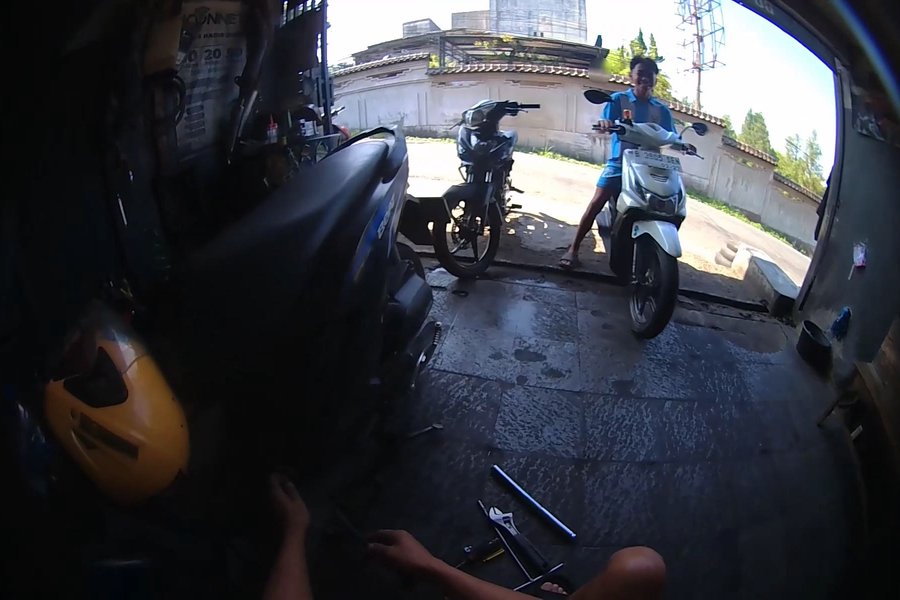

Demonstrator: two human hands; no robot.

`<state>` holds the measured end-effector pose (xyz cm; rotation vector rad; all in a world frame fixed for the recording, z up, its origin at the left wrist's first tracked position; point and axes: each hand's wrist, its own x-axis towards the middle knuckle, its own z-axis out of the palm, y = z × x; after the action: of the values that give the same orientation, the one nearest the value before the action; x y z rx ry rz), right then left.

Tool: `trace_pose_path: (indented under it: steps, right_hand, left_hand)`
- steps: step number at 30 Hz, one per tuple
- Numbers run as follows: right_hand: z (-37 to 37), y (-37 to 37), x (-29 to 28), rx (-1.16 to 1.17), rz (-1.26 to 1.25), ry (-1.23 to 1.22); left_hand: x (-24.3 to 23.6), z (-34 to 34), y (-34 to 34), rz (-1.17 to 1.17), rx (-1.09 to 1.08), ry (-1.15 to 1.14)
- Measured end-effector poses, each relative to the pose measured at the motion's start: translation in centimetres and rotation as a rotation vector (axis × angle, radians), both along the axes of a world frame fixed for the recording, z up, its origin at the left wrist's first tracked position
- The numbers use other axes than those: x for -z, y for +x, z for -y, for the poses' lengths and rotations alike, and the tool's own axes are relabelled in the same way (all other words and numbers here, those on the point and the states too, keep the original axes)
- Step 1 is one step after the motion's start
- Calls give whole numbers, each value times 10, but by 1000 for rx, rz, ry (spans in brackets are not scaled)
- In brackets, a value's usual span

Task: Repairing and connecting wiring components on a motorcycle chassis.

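Observation:
My left hand (292, 512) is low beside the dark scooter (330, 240), its fingertips lost in shadow near the bodywork. My right hand (398, 550), to its right, has its fingers curled round what looks like a thin dark tool (348, 525). On the wet tiled floor (630, 430) just right of it lie a chrome tube (533, 502), an adjustable wrench (505, 523), a screwdriver (482, 550) and other long tools. A small spanner (422, 431) lies near the scooter. My bent knee (630, 572) is at the lower right.
A yellow body panel (120, 420) sits at the left. In the bright doorway stand a black motorbike (478, 150) and a white scooter (655, 185), straddled by a person (620, 110) in blue. A black bucket (812, 345) is by the right wall. A street and wall lie outside.

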<state>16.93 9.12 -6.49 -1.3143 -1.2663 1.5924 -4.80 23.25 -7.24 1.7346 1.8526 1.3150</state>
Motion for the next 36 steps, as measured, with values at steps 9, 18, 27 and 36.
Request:
trace_pose_path:
  steps: [9,18,27,36]
  right_hand:
    - [1,-6,-16,154,-70,-30]
    - [-15,-5,-22,68,37,-116]
    - [-37,-17,-8,153,-115,36]
    - [-53,-37,-8,200,-156,-15]
  left_hand:
    - [-35,-3,16,170,35,155]
    - [-18,0,-2,298,90,48]
    - [-45,14,7,139,5,91]
    - [-44,5,-21,189,139,-9]
